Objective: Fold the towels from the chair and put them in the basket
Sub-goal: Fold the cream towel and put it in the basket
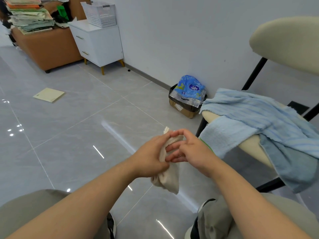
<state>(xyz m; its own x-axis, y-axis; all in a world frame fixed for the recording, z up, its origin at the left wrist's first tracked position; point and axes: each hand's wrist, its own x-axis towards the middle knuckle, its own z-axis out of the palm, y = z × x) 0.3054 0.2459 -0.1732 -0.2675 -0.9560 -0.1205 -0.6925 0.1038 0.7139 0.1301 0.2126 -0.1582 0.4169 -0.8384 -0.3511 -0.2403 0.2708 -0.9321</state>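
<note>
I am getting a bright, evenly lit picture with soft white light from above, and the glossy floor (72, 135) throws it back as small hot dots at the left, thin streaks and one broad pale sheen near the middle. Shadows are faint and soft-edged, lying under the chair (284, 40) and the white cabinet (100, 44). The wide lens bows the tile lines and stretches the chair at the right edge, while the far stack of papers (29, 14) looks slightly soft.

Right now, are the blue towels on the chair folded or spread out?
Spread out: the blue towels lie draped loosely over the chair seat, edges hanging off.
</note>
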